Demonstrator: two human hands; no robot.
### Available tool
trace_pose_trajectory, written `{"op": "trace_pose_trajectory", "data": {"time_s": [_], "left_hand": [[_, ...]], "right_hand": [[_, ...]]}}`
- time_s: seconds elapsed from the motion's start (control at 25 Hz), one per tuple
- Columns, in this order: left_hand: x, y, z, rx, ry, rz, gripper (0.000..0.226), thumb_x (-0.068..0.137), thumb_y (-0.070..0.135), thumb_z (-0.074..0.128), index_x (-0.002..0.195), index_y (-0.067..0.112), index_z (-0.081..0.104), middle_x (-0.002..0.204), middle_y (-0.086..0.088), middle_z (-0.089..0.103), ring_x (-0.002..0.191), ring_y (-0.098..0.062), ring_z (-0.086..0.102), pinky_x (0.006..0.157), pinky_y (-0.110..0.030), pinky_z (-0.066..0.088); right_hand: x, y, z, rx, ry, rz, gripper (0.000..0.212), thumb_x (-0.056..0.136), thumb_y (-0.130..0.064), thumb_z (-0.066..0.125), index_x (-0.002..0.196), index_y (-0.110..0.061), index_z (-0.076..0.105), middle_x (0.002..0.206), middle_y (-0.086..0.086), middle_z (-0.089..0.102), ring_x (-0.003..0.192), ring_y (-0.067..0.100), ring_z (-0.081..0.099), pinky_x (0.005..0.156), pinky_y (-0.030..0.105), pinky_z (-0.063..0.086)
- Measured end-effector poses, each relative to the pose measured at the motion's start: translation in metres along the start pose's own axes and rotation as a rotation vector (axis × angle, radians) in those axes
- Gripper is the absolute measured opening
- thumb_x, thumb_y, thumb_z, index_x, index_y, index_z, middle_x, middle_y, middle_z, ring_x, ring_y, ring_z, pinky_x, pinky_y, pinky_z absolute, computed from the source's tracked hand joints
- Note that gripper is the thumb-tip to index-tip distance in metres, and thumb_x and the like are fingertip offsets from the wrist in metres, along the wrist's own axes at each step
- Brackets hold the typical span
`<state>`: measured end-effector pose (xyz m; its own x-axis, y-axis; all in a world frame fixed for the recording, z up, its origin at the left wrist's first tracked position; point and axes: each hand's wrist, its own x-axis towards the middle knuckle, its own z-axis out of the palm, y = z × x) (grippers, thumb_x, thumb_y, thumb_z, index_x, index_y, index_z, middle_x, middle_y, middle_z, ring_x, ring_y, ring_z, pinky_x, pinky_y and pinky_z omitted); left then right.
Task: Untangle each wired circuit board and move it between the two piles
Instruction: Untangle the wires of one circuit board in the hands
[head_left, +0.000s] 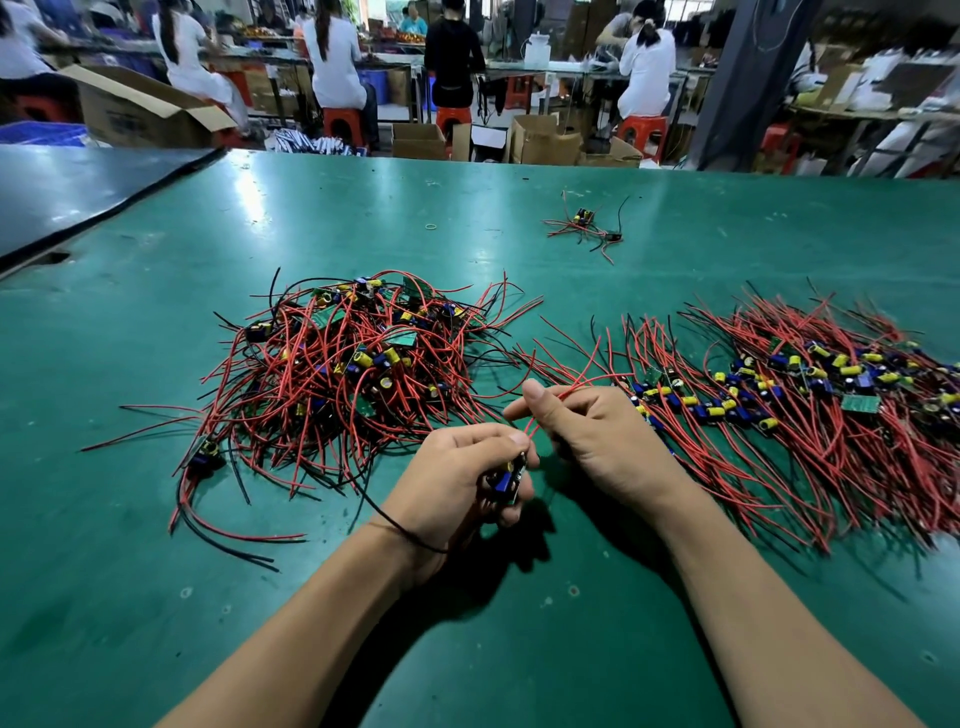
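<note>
A green work table (156, 519) is stretching away into a busy workshop, with overhead light glaring off its surface. A dark grey tabletop (78, 192) is lying alongside it at far left. Beyond the far edge, workers in white tops (332, 57) are sitting on red plastic stools (343, 124) at long benches (545, 66), backs turned; one worker (452, 52) is wearing black. Open cardboard boxes (545, 143) are crowding the floor. A dark pillar (737, 78) is rising at right, beside a cluttered table (841, 111).

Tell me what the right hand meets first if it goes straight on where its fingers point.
Probably the near fringe of the tangled pile: the right hand, pinching red wires, points up-left at it. Depth is unclear.
</note>
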<state>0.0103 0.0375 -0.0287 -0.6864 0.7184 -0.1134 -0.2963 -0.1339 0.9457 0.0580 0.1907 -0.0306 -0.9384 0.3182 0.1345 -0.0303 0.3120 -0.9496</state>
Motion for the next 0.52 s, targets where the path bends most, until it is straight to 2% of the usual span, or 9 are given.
{"op": "trace_pose_trajectory", "data": {"time_s": [0.04,0.12,0.2,0.28,0.36,0.44,0.52], "left_hand": [[0.000,-0.001,0.001,0.017,0.003,0.011,0.028,0.095,0.004,0.050,0.069,0.003,0.062,0.052,-0.010,0.053,0.043,-0.015,0.047,0.041,-0.020,0.040],[0.000,-0.003,0.002,0.083,0.001,0.033,0.029,0.096,0.005,0.051,0.069,0.004,0.062,0.051,-0.009,0.055,0.043,-0.014,0.048,0.042,-0.020,0.041],[0.001,-0.004,0.002,0.194,-0.006,0.060,0.030,0.097,0.007,0.052,0.069,0.007,0.063,0.050,-0.006,0.058,0.043,-0.015,0.048,0.043,-0.020,0.042],[0.001,-0.006,0.002,0.316,0.004,0.103,0.029,0.096,0.007,0.054,0.069,0.009,0.064,0.051,-0.004,0.059,0.041,-0.016,0.047,0.043,-0.019,0.040],[0.001,-0.009,0.001,0.436,0.016,0.164,0.029,0.094,0.007,0.058,0.067,0.011,0.067,0.054,-0.004,0.060,0.046,-0.016,0.050,0.048,-0.023,0.040],[0.000,-0.010,0.001,0.505,0.012,0.196,0.025,0.093,0.009,0.062,0.069,0.010,0.070,0.059,-0.002,0.062,0.054,-0.012,0.053,0.055,-0.025,0.043],[-0.001,-0.011,0.001,0.486,0.004,0.190,0.020,0.093,0.011,0.062,0.076,0.011,0.073,0.065,0.001,0.067,0.059,-0.009,0.056,0.059,-0.025,0.046]], "right_hand": [[0.001,0.000,-0.001,-0.040,0.043,-0.006,0.050,0.092,-0.055,0.056,0.053,-0.028,0.071,0.080,-0.012,0.075,0.063,0.000,0.057,0.058,0.013,0.036],[0.002,0.003,-0.005,-0.083,0.155,-0.021,0.042,0.092,-0.053,0.057,0.068,-0.025,0.077,0.062,-0.014,0.068,0.058,-0.007,0.052,0.055,0.013,0.033],[0.003,0.007,-0.008,-0.126,0.287,-0.042,0.042,0.096,-0.047,0.059,0.077,-0.015,0.079,0.056,-0.015,0.064,0.054,-0.006,0.048,0.053,0.013,0.030],[0.003,0.009,-0.005,-0.118,0.352,-0.021,0.042,0.099,-0.043,0.058,0.077,-0.014,0.078,0.047,-0.013,0.051,0.045,0.000,0.042,0.048,0.012,0.029],[0.004,0.007,0.004,0.122,0.295,0.117,0.048,0.100,-0.046,0.054,0.069,-0.016,0.076,0.050,-0.007,0.039,0.040,0.005,0.031,0.043,0.016,0.025],[0.006,0.002,0.010,0.383,0.204,0.254,0.050,0.098,-0.048,0.055,0.064,-0.017,0.075,0.053,-0.003,0.036,0.038,0.008,0.028,0.040,0.019,0.022],[0.006,-0.001,0.011,0.452,0.156,0.287,0.047,0.093,-0.051,0.060,0.064,-0.017,0.076,0.052,-0.003,0.038,0.037,0.007,0.029,0.038,0.017,0.025]]}}
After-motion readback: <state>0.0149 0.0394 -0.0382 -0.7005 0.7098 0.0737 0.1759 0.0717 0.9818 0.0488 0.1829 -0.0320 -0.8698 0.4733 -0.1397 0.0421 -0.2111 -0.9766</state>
